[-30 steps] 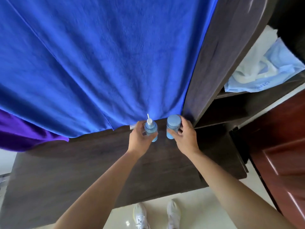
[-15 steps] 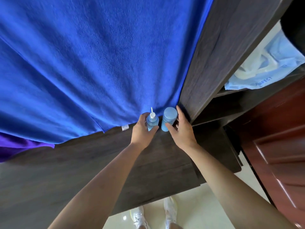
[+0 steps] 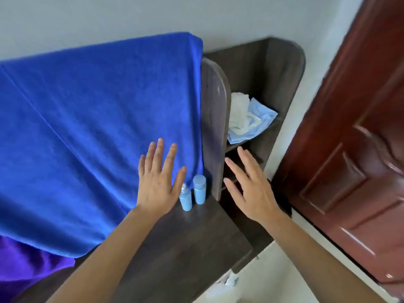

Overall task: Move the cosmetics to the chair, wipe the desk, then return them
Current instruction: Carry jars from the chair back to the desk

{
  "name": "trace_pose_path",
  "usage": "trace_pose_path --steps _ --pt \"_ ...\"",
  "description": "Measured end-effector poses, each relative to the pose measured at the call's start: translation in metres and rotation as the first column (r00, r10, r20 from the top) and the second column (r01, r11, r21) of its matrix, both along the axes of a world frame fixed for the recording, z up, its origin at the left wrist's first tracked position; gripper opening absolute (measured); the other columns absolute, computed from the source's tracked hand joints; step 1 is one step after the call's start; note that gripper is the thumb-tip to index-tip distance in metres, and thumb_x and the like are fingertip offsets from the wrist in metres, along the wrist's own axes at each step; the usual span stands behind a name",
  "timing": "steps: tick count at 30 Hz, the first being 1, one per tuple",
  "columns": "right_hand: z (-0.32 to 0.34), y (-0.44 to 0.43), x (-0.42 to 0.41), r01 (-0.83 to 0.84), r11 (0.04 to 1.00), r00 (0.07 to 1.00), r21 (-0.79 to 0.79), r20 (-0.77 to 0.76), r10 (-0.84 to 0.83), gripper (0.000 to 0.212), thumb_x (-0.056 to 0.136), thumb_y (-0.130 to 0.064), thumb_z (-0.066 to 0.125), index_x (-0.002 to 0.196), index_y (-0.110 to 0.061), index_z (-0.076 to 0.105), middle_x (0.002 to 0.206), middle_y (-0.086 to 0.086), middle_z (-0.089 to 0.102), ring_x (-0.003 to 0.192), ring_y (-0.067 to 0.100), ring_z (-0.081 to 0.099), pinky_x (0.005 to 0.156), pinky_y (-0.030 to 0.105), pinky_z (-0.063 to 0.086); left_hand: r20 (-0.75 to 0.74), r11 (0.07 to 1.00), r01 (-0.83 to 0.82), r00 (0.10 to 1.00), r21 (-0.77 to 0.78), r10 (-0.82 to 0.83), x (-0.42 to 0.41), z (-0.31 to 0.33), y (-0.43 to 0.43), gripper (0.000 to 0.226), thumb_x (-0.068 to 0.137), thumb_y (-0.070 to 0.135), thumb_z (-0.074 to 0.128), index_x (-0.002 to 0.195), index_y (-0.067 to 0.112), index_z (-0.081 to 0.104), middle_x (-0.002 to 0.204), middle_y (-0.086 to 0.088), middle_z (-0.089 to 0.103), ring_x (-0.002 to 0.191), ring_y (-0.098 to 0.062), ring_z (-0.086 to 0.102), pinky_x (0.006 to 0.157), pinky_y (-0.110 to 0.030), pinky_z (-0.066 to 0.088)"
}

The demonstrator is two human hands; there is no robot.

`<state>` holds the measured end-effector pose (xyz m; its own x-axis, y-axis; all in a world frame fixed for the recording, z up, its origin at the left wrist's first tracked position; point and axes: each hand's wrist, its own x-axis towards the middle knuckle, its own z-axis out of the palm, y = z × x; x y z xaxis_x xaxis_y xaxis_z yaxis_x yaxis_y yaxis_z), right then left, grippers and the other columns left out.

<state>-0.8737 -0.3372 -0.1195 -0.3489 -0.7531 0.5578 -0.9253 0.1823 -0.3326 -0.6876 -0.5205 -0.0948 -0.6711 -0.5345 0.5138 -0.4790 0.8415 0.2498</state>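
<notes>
**Two bottles on the desk, both hands held flat and holding nothing**

Two light-blue cosmetics are seen upright at the far right of the dark wooden desk (image 3: pixel 185 248): a smaller nozzle bottle (image 3: pixel 186 200) and, just to its right, a taller capped bottle (image 3: pixel 199 190). They stand just beside each other, close against the rounded side panel (image 3: pixel 215 119) of a shelf unit. The nozzle is blurred and lies just beside the thumb of the left hand (image 3: pixel 158 182), so its shape cannot be made out. What the bottles contain cannot be told through their opaque walls.

The far part of the desk is hidden beneath a blue towel (image 3: pixel 98 127), which is draped down from above. A purple cloth (image 3: pixel 26 261) is partly covered by the towel and cut off by the left edge. Both forearms are cut off at the bottom edge.

The left hand is held flat with fingers spread wide in front of the towel; whether the towel is touched cannot be told. The right hand (image 3: pixel 251 191) is likewise spread, with nothing held, in front of the shelf unit's lower compartments, whose contents are lost in shadow.

In the upper compartment a white bundle (image 3: pixel 239 114) is seen lying on a light-blue folded item (image 3: pixel 261 115), its print too small to be read. A red-brown door (image 3: pixel 354 149) at the right is blurred and cut off. Pale shapes on the floor (image 3: pixel 229 281) cannot be identified.
</notes>
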Motion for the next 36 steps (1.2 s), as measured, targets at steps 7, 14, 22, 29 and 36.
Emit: trace_pose_path --steps 7,14,22,29,36 --pt "0.056 0.171 0.002 0.578 0.81 0.794 -0.095 -0.164 -0.586 0.068 0.097 -0.046 0.058 0.154 -0.016 0.037 0.166 0.015 0.018 0.154 0.035 0.01 0.122 0.054 0.021 -0.138 0.94 0.341 0.932 0.027 -0.334 -0.063 0.028 0.105 0.06 0.1 0.045 0.041 0.152 0.014 0.037 0.163 -0.015 0.022 0.151 -0.035 0.016 0.116 -0.059 0.025" --pt "0.086 0.372 0.048 0.833 0.515 0.47 -0.201 -0.233 -0.851 0.07 0.098 -0.047 0.058 0.155 -0.012 0.035 0.164 0.02 0.021 0.152 0.04 0.015 0.118 0.059 0.024 -0.091 0.706 0.707 0.701 -0.04 -0.707 -0.113 0.061 0.294 0.062 0.103 0.047 0.034 0.156 0.016 0.027 0.164 -0.016 0.016 0.151 -0.036 0.011 0.118 -0.058 0.02" --pt "0.088 0.604 0.131 0.939 0.272 0.223 -0.212 -0.229 -0.948 0.072 0.099 -0.049 0.054 0.156 -0.013 0.031 0.166 0.019 0.015 0.154 0.039 0.008 0.121 0.06 0.017 -0.103 0.472 0.877 0.463 -0.095 -0.88 -0.113 0.08 0.539 0.061 0.103 0.048 0.033 0.155 0.018 0.027 0.164 -0.014 0.016 0.152 -0.033 0.011 0.118 -0.058 0.022" --pt "0.066 0.824 0.217 0.994 0.065 0.05 -0.086 -0.168 -0.984 0.073 0.099 -0.051 0.051 0.159 -0.017 0.025 0.167 0.015 0.012 0.155 0.037 0.004 0.121 0.06 0.018 -0.066 0.245 0.969 0.243 -0.021 -0.968 -0.081 0.056 0.777 0.063 0.103 0.051 0.032 0.157 0.02 0.022 0.166 -0.012 0.01 0.153 -0.032 0.006 0.119 -0.058 0.019" --pt "0.055 0.964 0.243 0.992 -0.12 -0.119 0.033 -0.03 -0.992 0.076 0.098 -0.059 0.043 0.16 -0.025 0.016 0.168 0.01 0.005 0.155 0.032 0.0 0.123 0.057 0.015 -0.018 0.115 0.993 0.116 0.029 -0.993 -0.082 0.028 0.921 0.066 0.102 0.055 0.031 0.158 0.021 0.02 0.167 -0.008 0.006 0.154 -0.028 0.003 0.12 -0.058 0.018"
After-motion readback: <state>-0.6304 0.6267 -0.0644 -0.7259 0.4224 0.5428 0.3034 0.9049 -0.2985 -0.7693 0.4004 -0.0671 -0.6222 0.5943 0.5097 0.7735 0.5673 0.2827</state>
